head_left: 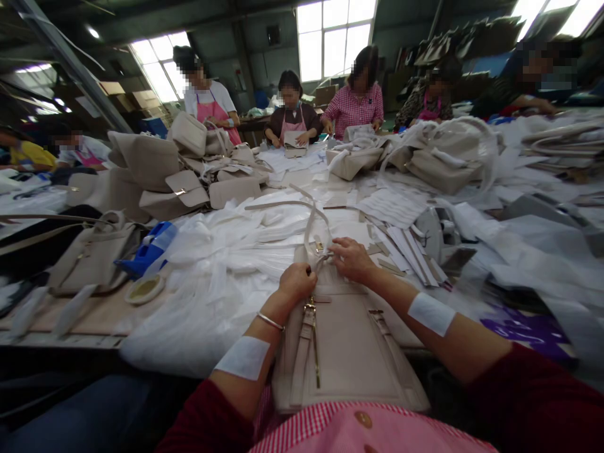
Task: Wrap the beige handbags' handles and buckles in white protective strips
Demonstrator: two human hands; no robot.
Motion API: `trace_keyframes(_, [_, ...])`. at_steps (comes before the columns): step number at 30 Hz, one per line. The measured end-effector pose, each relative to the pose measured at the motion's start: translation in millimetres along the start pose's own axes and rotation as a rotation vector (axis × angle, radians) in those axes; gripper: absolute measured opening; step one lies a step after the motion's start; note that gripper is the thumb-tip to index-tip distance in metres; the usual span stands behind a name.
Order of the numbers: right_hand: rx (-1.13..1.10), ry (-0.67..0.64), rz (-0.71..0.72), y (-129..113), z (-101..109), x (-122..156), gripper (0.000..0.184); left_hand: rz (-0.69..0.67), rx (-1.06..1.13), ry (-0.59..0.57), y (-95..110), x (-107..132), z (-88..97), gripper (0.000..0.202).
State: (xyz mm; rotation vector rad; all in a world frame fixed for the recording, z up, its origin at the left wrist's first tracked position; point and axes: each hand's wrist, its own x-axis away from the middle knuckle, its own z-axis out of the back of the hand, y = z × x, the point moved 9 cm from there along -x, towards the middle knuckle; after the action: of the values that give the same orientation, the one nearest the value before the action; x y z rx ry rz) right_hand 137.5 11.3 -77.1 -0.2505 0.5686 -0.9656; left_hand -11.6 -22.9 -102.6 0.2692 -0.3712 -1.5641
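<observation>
The bench (94, 314) carries a beige handbag (349, 352) lying flat, long axis running from your body straight out to your fingers at its far end. The strap (309, 220) loops away beyond them. Your left hand (296, 283) is curled shut, pinching the strap end; your right hand (352, 259) pinches the same spot, just beside. No readable brand or writing.

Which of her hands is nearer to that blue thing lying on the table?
Left. The left hand is closed at the bag's top, just right of the blue object; the right hand is further right.
</observation>
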Motion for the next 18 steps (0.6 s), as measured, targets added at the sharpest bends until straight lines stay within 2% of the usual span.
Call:
trace_keyframes(3, [-0.088,0.05,-0.048,11,28,21,0.035,-0.026,0.031,0.082,-1,18,19.6,0.025])
trace_keyframes(5, [-0.162,0.063,-0.09,9,41,40,0.029,-0.055,0.023,0.153,-1,45,33.6,0.026])
trace_keyframes(7, [-0.249,0.033,-0.133,-1,42,60,0.023,-0.102,-0.025,0.164,3,77,36.9,0.027])
trace_keyframes(10, [-0.378,-0.1,-0.163,-33,20,83,0.022,-0.137,-0.14,0.107,9,119,24.1,0.026])
trace_keyframes(13, [-0.493,-0.252,-0.194,-70,-12,97,0.029,-0.108,-0.115,0.165,10,141,21.6,0.011])
trace_keyframes(16, [-0.759,-0.359,-0.295,-96,-34,102,0.036,-0.104,0.227,0.209,9,145,29.4,0.007])
trace_keyframes(18, [-0.914,-0.365,-0.333,-106,-34,100,0.026,-0.076,0.534,0.113,6,142,25.9,0.009])
